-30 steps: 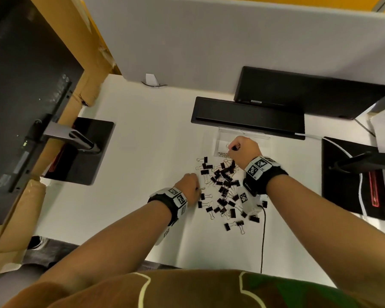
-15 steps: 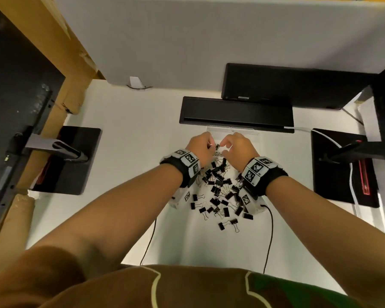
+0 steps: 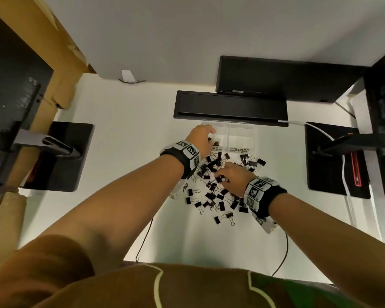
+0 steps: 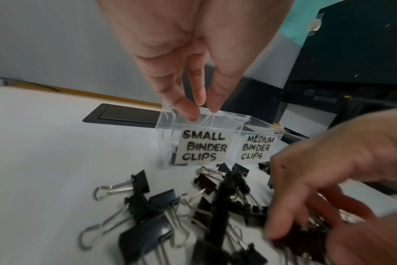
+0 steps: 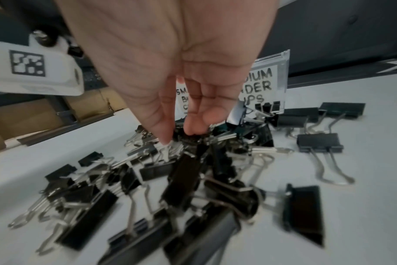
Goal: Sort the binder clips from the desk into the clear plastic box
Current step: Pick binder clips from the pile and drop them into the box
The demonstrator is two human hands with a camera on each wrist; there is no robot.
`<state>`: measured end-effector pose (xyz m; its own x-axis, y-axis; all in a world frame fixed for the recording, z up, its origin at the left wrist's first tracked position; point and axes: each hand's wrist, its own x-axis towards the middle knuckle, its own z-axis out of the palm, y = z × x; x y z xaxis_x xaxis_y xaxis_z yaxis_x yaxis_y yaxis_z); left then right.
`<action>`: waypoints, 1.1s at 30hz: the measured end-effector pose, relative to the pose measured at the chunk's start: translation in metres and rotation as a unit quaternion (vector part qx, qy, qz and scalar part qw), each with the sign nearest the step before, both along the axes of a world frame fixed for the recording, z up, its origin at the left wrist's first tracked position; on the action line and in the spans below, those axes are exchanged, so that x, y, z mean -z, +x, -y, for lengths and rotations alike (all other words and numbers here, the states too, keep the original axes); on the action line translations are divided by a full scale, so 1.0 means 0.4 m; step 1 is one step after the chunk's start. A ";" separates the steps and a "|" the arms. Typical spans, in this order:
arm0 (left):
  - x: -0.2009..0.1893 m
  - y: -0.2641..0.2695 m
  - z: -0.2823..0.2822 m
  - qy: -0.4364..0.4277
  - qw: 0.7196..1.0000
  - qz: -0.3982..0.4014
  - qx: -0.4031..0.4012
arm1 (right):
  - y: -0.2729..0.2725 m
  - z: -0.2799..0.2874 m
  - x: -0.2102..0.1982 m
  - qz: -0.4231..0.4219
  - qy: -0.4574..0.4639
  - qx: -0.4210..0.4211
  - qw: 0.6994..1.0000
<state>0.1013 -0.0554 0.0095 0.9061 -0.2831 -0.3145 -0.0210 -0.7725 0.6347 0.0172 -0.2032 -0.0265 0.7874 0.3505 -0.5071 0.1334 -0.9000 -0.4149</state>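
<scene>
We count one clear plastic box [image 3: 228, 138] with two labelled compartments, two hands, left [image 3: 199, 141] and right [image 3: 236, 182], and two monitor bases, one [image 3: 56, 156] at the desk's left edge, one [image 3: 333, 161] at its right. The binder clips [image 3: 211, 187] number several dozen; overlap prevents an exact count.

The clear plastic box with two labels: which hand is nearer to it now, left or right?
Left. The left hand is at the clear plastic box, fingertips over the top of its "SMALL BINDER CLIPS" side. The right hand is nearer the person, down on the pile of binder clips.
</scene>
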 end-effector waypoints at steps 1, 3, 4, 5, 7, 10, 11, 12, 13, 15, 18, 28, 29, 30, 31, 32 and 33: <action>-0.002 -0.012 -0.008 -0.004 1.000 0.010 0.001 | 0.005 0.006 0.000 0.004 -0.001 0.008 1.000; 0.003 -0.045 -0.026 0.004 1.000 0.025 0.005 | 0.016 0.010 -0.002 0.020 0.012 0.020 1.000; 0.011 -0.065 -0.035 0.014 1.000 0.024 0.005 | 0.020 0.006 -0.004 0.029 0.024 0.021 0.999; 0.025 -0.086 -0.042 0.027 0.999 0.017 0.004 | 0.023 -0.004 -0.004 0.036 0.032 0.020 0.999; 0.059 -0.127 -0.053 0.058 0.998 -0.013 -0.001 | 0.026 -0.033 0.000 0.039 0.035 0.010 0.999; 0.106 -0.164 -0.061 0.104 0.993 -0.053 -0.001 | 0.021 -0.076 0.017 0.033 0.008 -0.004 0.999; 0.115 -0.169 -0.063 0.112 0.992 -0.059 0.001 | 0.020 -0.085 0.022 0.031 0.000 -0.004 1.000; 0.121 -0.171 -0.063 0.121 0.991 -0.062 0.004 | 0.018 -0.092 0.027 0.029 -0.007 -0.002 1.000; 0.124 -0.172 -0.064 0.128 0.990 -0.063 0.007 | 0.017 -0.097 0.031 0.028 -0.012 0.000 1.000; 0.130 -0.172 -0.064 0.141 0.988 -0.059 0.016 | 0.014 -0.105 0.035 0.031 -0.024 0.001 0.999; 0.135 -0.172 -0.061 0.145 0.988 -0.056 0.022 | 0.009 -0.116 0.038 0.043 -0.036 -0.007 0.998; 0.114 -0.172 -0.079 0.116 0.990 -0.080 -0.001 | 0.000 -0.102 0.036 0.013 0.041 0.059 0.997; 0.109 -0.169 -0.082 0.106 0.991 -0.082 -0.010 | -0.002 -0.099 0.036 0.009 0.047 0.074 0.996; 0.106 -0.167 -0.086 0.100 0.991 -0.089 -0.014 | -0.002 -0.096 0.037 0.006 0.050 0.085 0.995; 0.103 -0.166 -0.088 0.097 0.991 -0.094 -0.014 | -0.002 -0.093 0.038 0.006 0.051 0.090 0.995; 0.102 -0.167 -0.091 0.097 0.991 -0.094 -0.011 | -0.001 -0.091 0.040 0.010 0.052 0.089 0.995; 0.101 -0.167 -0.091 0.099 0.991 -0.090 -0.006 | -0.001 -0.089 0.041 0.017 0.054 0.082 0.995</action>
<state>0.0343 -0.0188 -0.0309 0.8336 -0.1889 -0.5191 0.0890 -0.8815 0.4637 0.0169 -0.1675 -0.0428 0.8546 0.2669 -0.4456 0.0041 -0.8613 -0.5080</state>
